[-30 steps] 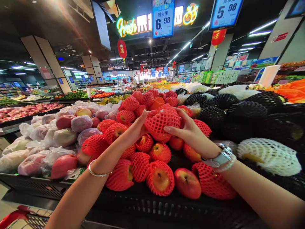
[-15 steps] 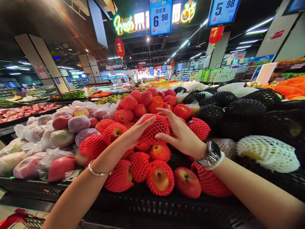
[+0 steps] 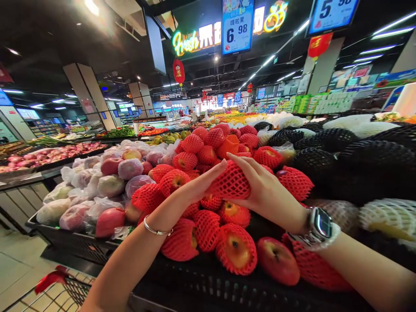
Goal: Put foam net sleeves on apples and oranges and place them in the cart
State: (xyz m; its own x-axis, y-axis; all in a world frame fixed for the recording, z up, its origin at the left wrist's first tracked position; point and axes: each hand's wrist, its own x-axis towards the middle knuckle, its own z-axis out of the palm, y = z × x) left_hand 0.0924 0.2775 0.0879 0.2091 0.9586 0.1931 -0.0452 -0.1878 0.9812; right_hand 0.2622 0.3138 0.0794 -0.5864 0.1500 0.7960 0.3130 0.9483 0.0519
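Observation:
A netted apple (image 3: 231, 182) in a red foam sleeve is held between my two hands, above the pile of apples. My left hand (image 3: 205, 178) lies along its left side with the fingers stretched flat against the net. From the right, my right hand (image 3: 264, 184) wraps round it, thumb below and fingers over the top. Below my hands sit more apples in red nets, among them one with its yellow end up (image 3: 235, 249). Beside that lies a bare red apple (image 3: 278, 261). The far side of the held apple is hidden.
Apples in thin white wrap (image 3: 113, 184) are heaped to the left. Fruit in black nets (image 3: 315, 162) and white-netted fruit (image 3: 386, 216) lie to the right. A black crate edge (image 3: 208, 281) runs along the front. A shopping cart (image 3: 61, 281) stands at lower left.
The view has turned left, so the display sits further right in the picture. My right thumb has moved from the apple's front to beneath it. The apple stays between both hands.

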